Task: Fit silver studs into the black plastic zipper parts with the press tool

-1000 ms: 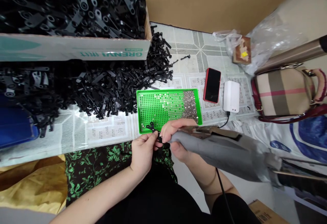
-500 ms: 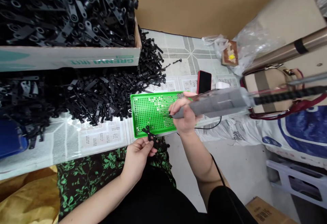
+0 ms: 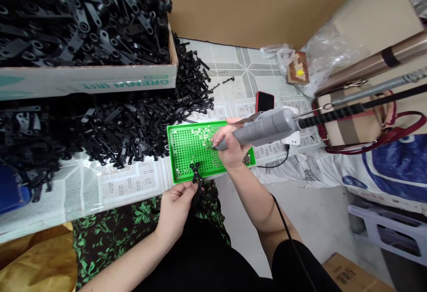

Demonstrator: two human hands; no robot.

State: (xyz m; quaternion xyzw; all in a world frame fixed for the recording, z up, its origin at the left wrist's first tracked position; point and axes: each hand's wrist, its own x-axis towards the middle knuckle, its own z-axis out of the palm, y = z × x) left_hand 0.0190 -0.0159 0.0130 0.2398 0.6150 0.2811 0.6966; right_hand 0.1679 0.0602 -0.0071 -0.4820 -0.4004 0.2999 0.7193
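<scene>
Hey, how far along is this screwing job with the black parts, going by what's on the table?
Done: cannot tell; no finished pile stands apart. In hand: the left hand holds a black part at the green tray, and the right hand holds the grey driver tip-down over the tray's screws. Left: plenty, judging by the loose pile and full box.

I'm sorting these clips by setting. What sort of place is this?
Probably a small assembly workstation, perhaps home piecework: a cardboard box and loose pile of black plastic parts, a green screw tray, and a corded grey electric screwdriver in the right hand.
</scene>
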